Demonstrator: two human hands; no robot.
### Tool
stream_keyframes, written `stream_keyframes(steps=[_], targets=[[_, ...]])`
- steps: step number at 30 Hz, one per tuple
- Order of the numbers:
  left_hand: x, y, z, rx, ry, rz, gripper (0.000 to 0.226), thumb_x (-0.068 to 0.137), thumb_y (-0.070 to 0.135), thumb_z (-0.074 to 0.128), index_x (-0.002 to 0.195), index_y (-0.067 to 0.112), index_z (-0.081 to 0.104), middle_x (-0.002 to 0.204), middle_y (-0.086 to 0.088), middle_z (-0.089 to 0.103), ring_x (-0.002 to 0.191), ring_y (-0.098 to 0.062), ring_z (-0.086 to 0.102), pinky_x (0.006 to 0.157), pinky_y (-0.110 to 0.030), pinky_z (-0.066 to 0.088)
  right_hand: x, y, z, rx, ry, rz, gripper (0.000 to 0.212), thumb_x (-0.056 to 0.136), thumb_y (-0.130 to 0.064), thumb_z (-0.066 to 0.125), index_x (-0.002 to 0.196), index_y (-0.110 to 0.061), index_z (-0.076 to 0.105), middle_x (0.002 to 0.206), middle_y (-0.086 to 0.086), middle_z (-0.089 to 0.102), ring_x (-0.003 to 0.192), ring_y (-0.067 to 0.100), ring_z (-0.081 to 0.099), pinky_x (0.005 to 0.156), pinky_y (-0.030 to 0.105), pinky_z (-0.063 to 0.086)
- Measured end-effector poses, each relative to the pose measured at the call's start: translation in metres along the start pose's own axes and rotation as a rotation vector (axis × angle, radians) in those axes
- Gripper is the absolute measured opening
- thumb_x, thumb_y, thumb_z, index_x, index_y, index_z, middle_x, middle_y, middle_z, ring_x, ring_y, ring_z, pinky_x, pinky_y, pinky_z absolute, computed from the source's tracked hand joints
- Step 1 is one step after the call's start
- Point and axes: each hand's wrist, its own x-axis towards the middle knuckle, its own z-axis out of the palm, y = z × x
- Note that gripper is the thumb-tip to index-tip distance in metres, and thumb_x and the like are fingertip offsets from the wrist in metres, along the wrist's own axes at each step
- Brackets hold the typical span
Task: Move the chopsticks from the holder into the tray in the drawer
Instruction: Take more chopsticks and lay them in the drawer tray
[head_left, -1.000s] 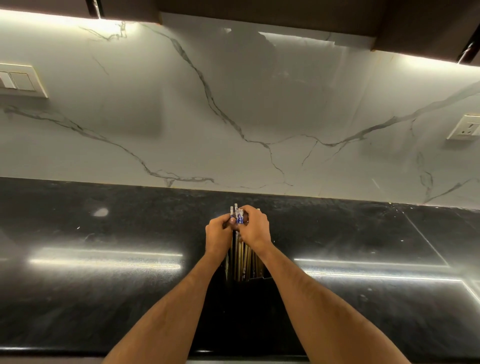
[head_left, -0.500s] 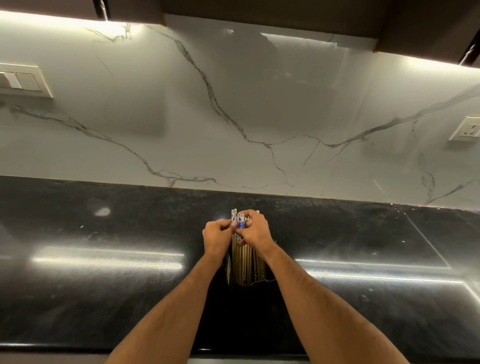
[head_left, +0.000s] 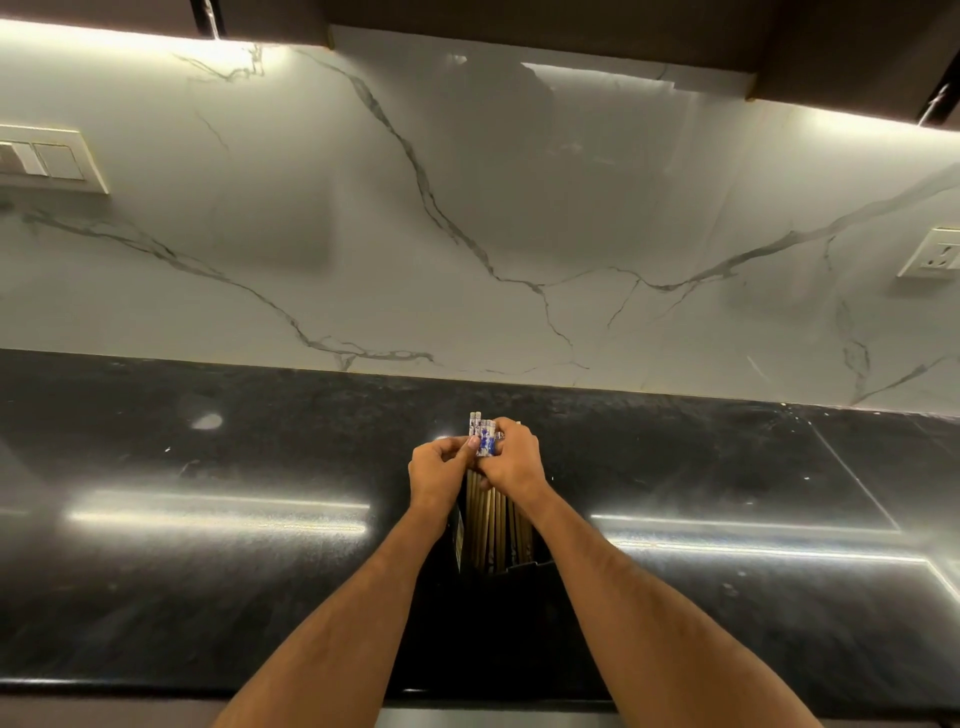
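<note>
A bundle of wooden chopsticks (head_left: 493, 530) with white-and-blue patterned tops stands upright in a dark holder (head_left: 498, 587) on the black countertop (head_left: 208, 571), between my forearms. My left hand (head_left: 439, 475) and my right hand (head_left: 511, 462) are both closed around the upper ends of the bundle, just below the patterned tips. The holder's body is dark and hard to tell from the counter. The drawer and its tray are out of view.
A white marble backsplash (head_left: 519, 234) rises behind the counter. A switch plate (head_left: 47, 158) sits on the wall at left and a power socket (head_left: 935, 254) at right. Dark cabinets hang overhead. The counter's front edge (head_left: 156, 691) runs along the bottom.
Both hands have stayed gripped on the chopstick tops. More of the chopstick shafts shows below my hands than a second ago.
</note>
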Motion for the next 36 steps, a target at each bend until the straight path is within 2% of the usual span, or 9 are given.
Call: stream_keyframes(steps=[6, 12, 16, 18, 21, 25, 29, 33, 36], targets=[[-0.009, 0.013, -0.005, -0.060, -0.022, 0.102, 0.019, 0.099, 0.020, 0.063, 0.111, 0.012, 0.075, 0.096, -0.001, 0.079, 0.093, -0.014, 0.075, 0.082, -0.028, 0.061, -0.002, -0.016, -0.020, 0.081, 0.016, -0.050, 0.039, 0.079, -0.015, 0.085, 0.108, -0.009, 0.060, 0.086, 0.007, 0.072, 0.055, 0.015, 0.073, 0.051, 0.026, 0.060], [-0.022, 0.048, -0.004, -0.154, -0.219, 0.163, 0.023, 0.100, 0.023, 0.060, 0.116, 0.012, 0.072, 0.102, -0.003, 0.079, 0.095, -0.016, 0.076, 0.076, -0.022, 0.060, -0.003, -0.050, -0.061, 0.164, 0.121, -0.158, 0.041, 0.078, -0.012, 0.086, 0.109, -0.012, 0.059, 0.086, 0.006, 0.072, 0.059, 0.015, 0.074, 0.052, 0.025, 0.061], [-0.034, 0.076, 0.006, -0.131, -0.375, 0.062, 0.028, 0.099, 0.026, 0.060, 0.116, 0.008, 0.071, 0.104, -0.010, 0.078, 0.100, -0.025, 0.075, 0.090, -0.041, 0.059, -0.010, -0.071, -0.088, 0.193, 0.167, -0.273, 0.068, 0.076, -0.006, 0.086, 0.131, -0.020, 0.048, 0.097, 0.006, 0.072, 0.069, 0.015, 0.076, 0.064, 0.032, 0.065], [-0.042, 0.085, 0.010, -0.158, -0.441, 0.046, 0.027, 0.102, 0.019, 0.055, 0.117, 0.002, 0.069, 0.105, -0.013, 0.078, 0.103, -0.026, 0.074, 0.095, -0.042, 0.057, -0.018, -0.078, -0.099, 0.176, 0.169, -0.347, 0.075, 0.076, -0.004, 0.086, 0.134, -0.023, 0.044, 0.096, 0.006, 0.072, 0.065, 0.015, 0.076, 0.062, 0.032, 0.064], [-0.055, 0.095, 0.014, -0.184, -0.510, 0.045, 0.025, 0.104, 0.014, 0.052, 0.115, -0.003, 0.067, 0.103, -0.021, 0.076, 0.101, -0.033, 0.074, 0.094, -0.044, 0.059, -0.033, -0.082, -0.114, 0.125, 0.179, -0.431, 0.083, 0.074, -0.003, 0.087, 0.140, -0.026, 0.041, 0.107, 0.005, 0.070, 0.068, 0.013, 0.075, 0.063, 0.029, 0.064], [-0.074, 0.103, 0.016, -0.170, -0.544, 0.035, 0.023, 0.103, 0.015, 0.054, 0.113, -0.001, 0.067, 0.100, -0.021, 0.076, 0.098, -0.035, 0.075, 0.088, -0.041, 0.061, -0.055, -0.080, -0.128, 0.142, 0.160, -0.466, 0.077, 0.077, -0.002, 0.085, 0.140, -0.028, 0.047, 0.128, 0.006, 0.063, 0.073, 0.013, 0.076, 0.064, 0.027, 0.063], [-0.087, 0.106, 0.017, -0.161, -0.580, 0.034, 0.024, 0.103, 0.017, 0.055, 0.114, 0.001, 0.068, 0.101, -0.021, 0.076, 0.098, -0.035, 0.075, 0.084, -0.037, 0.062, -0.069, -0.075, -0.135, 0.184, 0.145, -0.424, 0.074, 0.079, 0.000, 0.082, 0.140, -0.029, 0.053, 0.122, 0.012, 0.068, 0.075, 0.015, 0.078, 0.068, 0.033, 0.065], [-0.101, 0.108, 0.020, -0.140, -0.621, 0.034, 0.023, 0.102, 0.016, 0.056, 0.118, 0.004, 0.067, 0.105, -0.020, 0.075, 0.101, -0.035, 0.074, 0.091, -0.044, 0.060, -0.083, -0.071, -0.142, 0.244, 0.145, -0.388, 0.074, 0.079, 0.003, 0.081, 0.142, -0.025, 0.054, 0.111, 0.015, 0.073, 0.072, 0.016, 0.078, 0.067, 0.034, 0.065], [-0.110, 0.109, 0.022, -0.126, -0.627, 0.047, 0.022, 0.102, 0.014, 0.055, 0.118, 0.004, 0.067, 0.105, -0.019, 0.076, 0.102, -0.035, 0.074, 0.092, -0.046, 0.060, -0.092, -0.068, -0.146, 0.267, 0.158, -0.374, 0.072, 0.076, 0.006, 0.082, 0.138, -0.021, 0.057, 0.114, 0.011, 0.071, 0.076, 0.015, 0.078, 0.065, 0.030, 0.064]])
